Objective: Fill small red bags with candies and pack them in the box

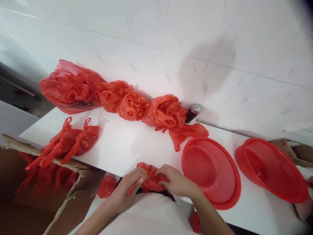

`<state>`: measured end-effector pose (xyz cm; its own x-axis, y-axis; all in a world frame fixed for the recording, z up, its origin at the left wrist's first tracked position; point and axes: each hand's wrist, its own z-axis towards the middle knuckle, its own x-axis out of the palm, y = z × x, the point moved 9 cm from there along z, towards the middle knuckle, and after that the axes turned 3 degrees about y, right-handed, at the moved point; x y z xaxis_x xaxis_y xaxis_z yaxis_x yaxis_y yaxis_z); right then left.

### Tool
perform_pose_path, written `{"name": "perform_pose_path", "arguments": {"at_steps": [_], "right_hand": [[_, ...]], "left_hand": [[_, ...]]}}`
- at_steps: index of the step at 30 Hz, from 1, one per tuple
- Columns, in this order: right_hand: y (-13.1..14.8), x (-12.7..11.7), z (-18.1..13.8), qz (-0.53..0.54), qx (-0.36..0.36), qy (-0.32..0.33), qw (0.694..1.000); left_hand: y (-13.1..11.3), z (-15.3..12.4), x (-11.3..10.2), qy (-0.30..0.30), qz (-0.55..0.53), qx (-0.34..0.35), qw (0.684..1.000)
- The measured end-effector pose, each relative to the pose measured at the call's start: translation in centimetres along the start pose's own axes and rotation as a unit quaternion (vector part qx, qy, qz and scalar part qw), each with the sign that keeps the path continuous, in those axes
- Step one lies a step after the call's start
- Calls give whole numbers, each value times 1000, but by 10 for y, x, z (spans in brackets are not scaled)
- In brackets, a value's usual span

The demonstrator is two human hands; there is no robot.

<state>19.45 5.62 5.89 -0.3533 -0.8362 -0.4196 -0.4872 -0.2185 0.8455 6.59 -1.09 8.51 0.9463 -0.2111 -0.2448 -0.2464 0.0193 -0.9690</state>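
Fingers of my left hand (pixel 126 189) and right hand (pixel 177 181) pinch a crumpled red bag (pixel 152 178) by opposite sides at the near edge of the white bench (pixel 119 140). A tiled wall (pixel 139 26) backs the bench. My forearms converge from below, fingertips inward. The bag's long axis runs roughly left to right.

Held bag (pixel 153 178) at table (pixel 117 140) edge; baskets (pixel 221 178) right, box (pixel 91 184) left; bag row (pixel 132 106) behind, along wall (pixel 146 26); can (pixel 193 114) beside row.

Free tabletop (pixel 122 140) beyond the fingers (pixel 164 169), bags (pixel 132 106) walling back, basket (pixel 199 166) right, carton (pixel 70 204) depth unclear
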Motion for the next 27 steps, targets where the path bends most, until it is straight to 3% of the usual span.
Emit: {"name": "perform_pose_path", "arguments": {"at_steps": [3, 7, 11, 16, 19, 22, 25, 27], "right_hand": [[-3, -2, -4, -38, 28, 7, 999], [1, -7, 0, -31, -9, -20, 999], [3, 3, 2, -3, -14, 38, 999], [13, -21, -1, 110, 2, -84, 990], [5, -35, -3, 272, 2, -160, 949], [-30, -59, -12, 422, 18, -282, 861], [-69, -76, -19, 494, 39, -370, 786], [-83, -78, -16, 511, 49, -382, 769]], "left_hand": [[3, 1, 3, 8, -4, -25, 1000], [9, -1, 1, 0, -10, -53, 999], [14, -5, -2, -7, -5, -69, 998], [24, -8, -1, -15, 7, -115, 993], [29, -7, -12, -27, 15, -116, 993], [33, -9, -38, -49, 32, -115, 992], [37, -11, -56, -43, 39, -126, 990], [39, -14, -61, -45, 23, -133, 990]]}}
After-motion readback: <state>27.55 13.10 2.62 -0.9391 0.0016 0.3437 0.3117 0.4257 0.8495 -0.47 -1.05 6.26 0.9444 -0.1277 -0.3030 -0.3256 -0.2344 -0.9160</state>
